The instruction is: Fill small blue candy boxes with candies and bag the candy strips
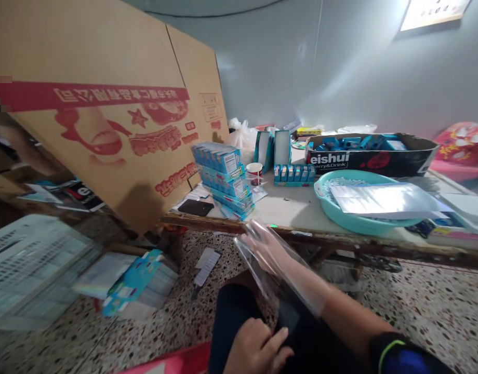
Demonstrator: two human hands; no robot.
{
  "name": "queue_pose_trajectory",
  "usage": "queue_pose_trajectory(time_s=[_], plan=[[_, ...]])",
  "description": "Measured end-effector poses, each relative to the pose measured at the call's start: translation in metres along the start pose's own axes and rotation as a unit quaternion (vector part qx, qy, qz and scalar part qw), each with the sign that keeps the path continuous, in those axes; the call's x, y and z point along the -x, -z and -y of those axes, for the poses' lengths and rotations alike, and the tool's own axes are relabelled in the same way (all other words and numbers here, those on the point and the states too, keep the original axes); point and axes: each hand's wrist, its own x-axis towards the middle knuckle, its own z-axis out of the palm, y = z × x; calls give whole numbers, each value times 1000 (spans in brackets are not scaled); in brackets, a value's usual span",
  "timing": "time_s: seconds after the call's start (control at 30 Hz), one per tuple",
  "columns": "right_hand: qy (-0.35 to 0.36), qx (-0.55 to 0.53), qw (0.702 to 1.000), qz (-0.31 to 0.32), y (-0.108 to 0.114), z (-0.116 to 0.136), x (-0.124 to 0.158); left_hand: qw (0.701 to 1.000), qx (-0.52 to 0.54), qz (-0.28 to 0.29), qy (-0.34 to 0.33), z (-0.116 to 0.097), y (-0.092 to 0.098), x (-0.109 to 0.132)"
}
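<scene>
My right hand (267,252) reaches in from the lower right, with a clear plastic bag (301,283) around the hand and forearm. Its fingers look stretched out inside the film, just in front of the table edge. Low in the middle, my left hand (258,348) is over my lap, fingers loosely bent and apart, with nothing visible in them. Closest to my right hand on the table is a stack of blue candy display boxes (227,179), one reading "Caramels". A dark phone-like slab (195,207) lies left of that stack.
A large cardboard carton (118,67) leans at left. On the table (289,210) stand a paper cup (254,174), a small blue display box (294,175), a black tray (373,162) of blue boxes and a turquoise basin (356,223). Crates (32,270) and flattened boxes (133,283) sit on the floor.
</scene>
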Motion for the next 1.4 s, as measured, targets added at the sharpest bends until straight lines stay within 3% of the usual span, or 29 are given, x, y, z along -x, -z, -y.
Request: queue_pose_trajectory(time_s=[0.07, 0.1, 0.17, 0.2, 0.23, 0.3, 0.37, 0.4, 0.47, 0.53, 0.6, 0.63, 0.7, 0.77, 0.8, 0.87, 0.93, 0.97, 1.0, 1.07, 1.13, 1.17, 1.23, 1.3, 1.37, 1.4], plan=[[84, 86, 984, 131, 7, 7, 3, 998, -46, -42, -6, 7, 20, -3], [138, 144, 958, 205, 8, 8, 6, 995, -71, -66, 28, 13, 30, -6], [244, 236, 883, 323, 4, 8, 15, 979, -99, -85, 158, 27, 45, -16], [281, 259, 852, 357, 0, 8, 19, 963, -81, -72, 245, 35, 50, -21], [298, 263, 840, 370, -3, 7, 23, 941, -30, -44, 334, 44, 53, -25], [291, 256, 845, 369, -10, 8, 28, 871, 131, 17, 473, 59, 55, -31], [259, 247, 864, 354, -13, 10, 32, 800, 258, 38, 540, 67, 52, -32], [250, 235, 874, 344, -14, 11, 35, 779, 286, 31, 557, 68, 50, -32], [242, 194, 895, 320, -16, 8, 44, 768, 283, 3, 575, 66, 48, -29], [193, 123, 942, 244, -19, -2, 58, 769, 243, -31, 590, 61, 50, -26], [73, 13, 990, 122, -23, -16, 74, 767, 204, -69, 604, 58, 54, -22], [3, -55, 997, 58, -25, -24, 80, 766, 196, -77, 607, 58, 56, -20], [-100, -167, 980, -25, -25, -35, 91, 768, 209, -59, 602, 60, 58, -13], [-126, -200, 971, -36, -23, -39, 97, 769, 233, -22, 595, 65, 58, -4], [-118, -178, 977, -22, -21, -38, 98, 768, 234, -22, 595, 68, 58, 1], [-70, -74, 994, 36, -17, -31, 98, 779, 189, -82, 593, 73, 62, 8], [2, 63, 992, 108, -15, -24, 94, 815, 76, -157, 552, 76, 73, 11], [42, 126, 981, 145, -16, -21, 92, 848, 12, -163, 504, 76, 79, 9], [81, 177, 965, 175, -19, -19, 89, 888, -41, -134, 438, 76, 86, 7], [153, 234, 935, 218, -26, -18, 83, 958, -87, 1, 273, 75, 96, -2], [211, 252, 912, 246, -34, -17, 77, 980, -68, 134, 131, 76, 100, -9], [233, 255, 903, 255, -37, -16, 75, 980, -53, 170, 90, 77, 99, -11], [260, 258, 887, 281, -38, -12, 71, 981, -25, 182, 55, 82, 97, -11], [260, 248, 886, 293, -29, -6, 65, 986, -13, 158, 57, 89, 98, -4], [245, 228, 910, 245, -9, -1, 55, 987, -26, 134, 82, 99, 104, 7], [228, 222, 930, 184, 5, 0, 47, 986, -40, 125, 102, 104, 109, 12]])
